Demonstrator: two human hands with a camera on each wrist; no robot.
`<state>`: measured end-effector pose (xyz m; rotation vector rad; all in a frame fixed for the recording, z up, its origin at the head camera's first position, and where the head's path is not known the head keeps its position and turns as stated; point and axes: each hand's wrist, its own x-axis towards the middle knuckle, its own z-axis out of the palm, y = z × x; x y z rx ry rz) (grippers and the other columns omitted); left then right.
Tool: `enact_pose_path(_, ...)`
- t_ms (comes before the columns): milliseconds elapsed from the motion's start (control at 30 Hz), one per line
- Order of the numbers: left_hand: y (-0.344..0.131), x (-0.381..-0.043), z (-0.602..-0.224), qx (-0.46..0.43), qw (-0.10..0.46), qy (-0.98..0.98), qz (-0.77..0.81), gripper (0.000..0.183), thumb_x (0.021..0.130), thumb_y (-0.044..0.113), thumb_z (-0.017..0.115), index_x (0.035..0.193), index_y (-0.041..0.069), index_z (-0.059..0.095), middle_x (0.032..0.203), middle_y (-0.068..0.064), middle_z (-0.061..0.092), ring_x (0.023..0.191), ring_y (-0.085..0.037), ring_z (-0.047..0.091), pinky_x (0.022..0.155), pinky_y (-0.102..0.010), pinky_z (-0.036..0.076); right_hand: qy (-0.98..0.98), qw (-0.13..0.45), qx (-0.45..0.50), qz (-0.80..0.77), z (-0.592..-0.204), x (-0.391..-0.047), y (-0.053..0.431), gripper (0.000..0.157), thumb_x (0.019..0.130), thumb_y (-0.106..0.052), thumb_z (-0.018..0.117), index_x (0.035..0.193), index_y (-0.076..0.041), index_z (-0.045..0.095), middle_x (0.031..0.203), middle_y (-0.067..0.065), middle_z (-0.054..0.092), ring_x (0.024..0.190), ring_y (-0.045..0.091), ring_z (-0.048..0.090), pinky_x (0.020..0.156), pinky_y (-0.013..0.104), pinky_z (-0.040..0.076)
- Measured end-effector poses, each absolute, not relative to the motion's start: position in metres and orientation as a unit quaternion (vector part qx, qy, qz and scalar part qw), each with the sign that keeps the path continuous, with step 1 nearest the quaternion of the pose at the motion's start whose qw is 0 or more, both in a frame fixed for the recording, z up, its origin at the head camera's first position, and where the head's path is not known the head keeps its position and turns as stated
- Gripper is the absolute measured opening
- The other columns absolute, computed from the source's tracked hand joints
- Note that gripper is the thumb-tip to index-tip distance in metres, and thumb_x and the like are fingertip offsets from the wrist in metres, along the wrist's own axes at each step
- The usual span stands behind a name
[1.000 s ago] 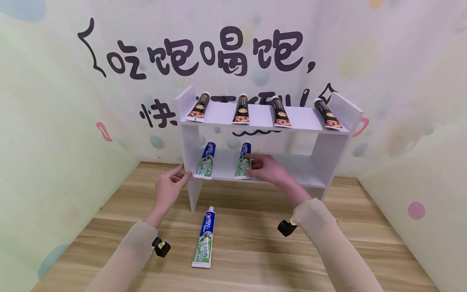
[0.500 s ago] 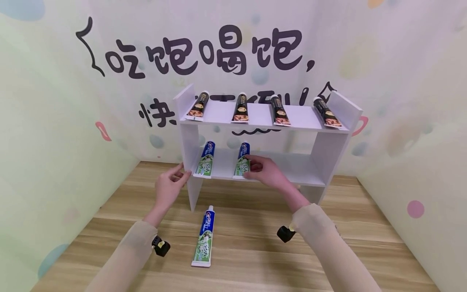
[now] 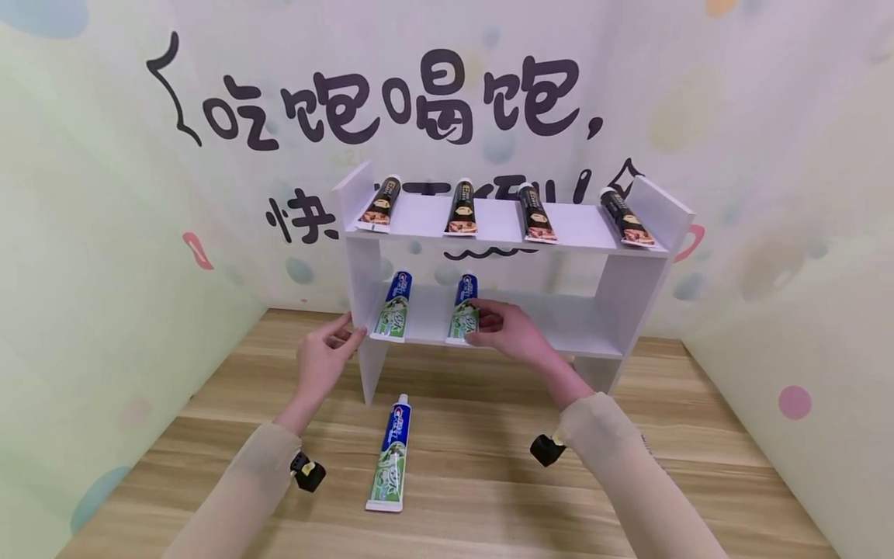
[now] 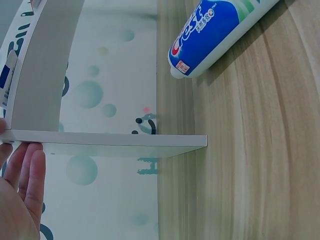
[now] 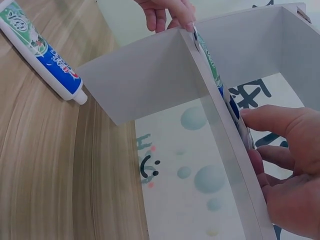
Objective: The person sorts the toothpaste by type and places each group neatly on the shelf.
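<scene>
On the lower board of the white shelf (image 3: 559, 320), my right hand (image 3: 513, 330) holds the second blue-and-green toothpaste tube (image 3: 466, 310) by its right side, thumb near the crimped end. That tube lies flat, cap toward the back. Left of it lies another such toothpaste tube (image 3: 394, 307). My left hand (image 3: 327, 357) pinches the edge of the shelf's left side panel; the left wrist view shows its fingers (image 4: 32, 175) against the panel's outer face. A third toothpaste tube (image 3: 391, 458) lies on the table in front, cap pointing away from me.
Several black tubes (image 3: 462, 208) lie spaced along the shelf's top board. The wood-grain table (image 3: 475, 497) extends in front of the shelf. A printed wall (image 3: 279, 46) stands close behind, with side walls left and right.
The tube under my right hand has shifted slightly left on the lower board, the hand moving with it. My left hand stays at the side panel.
</scene>
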<state>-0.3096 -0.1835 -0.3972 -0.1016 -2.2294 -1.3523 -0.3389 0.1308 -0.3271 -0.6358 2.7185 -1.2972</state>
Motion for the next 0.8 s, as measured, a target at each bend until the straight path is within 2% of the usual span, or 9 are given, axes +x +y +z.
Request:
enact_pose_path(67, -0.1835, -0.3091, -0.3974, -0.037, 0.264, -0.825, -0.499, 0.044, 0.091, 0.024, 0.073, 0.130, 0.007, 0.064, 0.090, -0.021, 0.071, 0.065, -0.015, 0.068, 0.054, -0.016, 0.051, 0.883, 0.031, -0.207, -0.420, -0.3277, -0.3388, 0.1301, 0.068, 0.086, -0.022, 0.076, 0.147, -0.011, 0.047, 0.124, 0.015, 0.064, 0.113, 0.028, 0.061, 0.096, 0.040, 0.054)
enact_pose_path(267, -0.1826, -0.3075, -0.3966, -0.039, 0.265, -0.824, -0.499, 0.044, 0.091, 0.024, 0.072, 0.130, 0.006, 0.063, 0.089, -0.022, 0.071, 0.071, -0.033, 0.070, 0.053, -0.016, 0.050, 0.885, 0.022, -0.210, -0.415, -0.3293, -0.3392, 0.1299, 0.068, 0.086, -0.023, 0.076, 0.147, -0.011, 0.047, 0.122, 0.015, 0.064, 0.111, 0.027, 0.061, 0.094, 0.040, 0.054)
enact_pose_path(367, -0.1823, -0.3072, -0.3963, -0.038, 0.265, -0.824, -0.499, 0.043, 0.091, 0.023, 0.072, 0.130, 0.006, 0.063, 0.089, -0.022, 0.071, 0.073, -0.037, 0.070, 0.053, -0.016, 0.050, 0.886, 0.019, -0.211, -0.412, -0.3296, -0.3392, 0.1297, 0.068, 0.086, -0.023, 0.076, 0.146, -0.011, 0.048, 0.122, 0.015, 0.064, 0.111, 0.028, 0.061, 0.094, 0.040, 0.054)
enact_pose_path(633, -0.1826, -0.3077, -0.3960, -0.035, 0.270, -0.828, -0.491, 0.043, 0.091, 0.022, 0.073, 0.129, 0.006, 0.064, 0.089, -0.021, 0.072, 0.067, -0.025, 0.070, 0.053, -0.015, 0.050, 0.882, 0.018, -0.209, -0.422, -0.3306, -0.3407, 0.1306, 0.065, 0.086, -0.024, 0.076, 0.144, -0.011, 0.050, 0.124, 0.016, 0.064, 0.112, 0.029, 0.062, 0.094, 0.041, 0.055)
enact_pose_path(800, -0.1831, -0.3073, -0.3956, -0.034, 0.272, -0.832, -0.483, 0.043, 0.091, 0.023, 0.073, 0.129, 0.005, 0.064, 0.090, -0.021, 0.072, 0.063, -0.012, 0.066, 0.053, -0.015, 0.050, 0.880, 0.005, -0.191, -0.435, -0.3279, -0.3377, 0.1314, 0.062, 0.087, -0.024, 0.075, 0.142, -0.010, 0.051, 0.135, 0.014, 0.059, 0.118, 0.031, 0.061, 0.094, 0.042, 0.056)
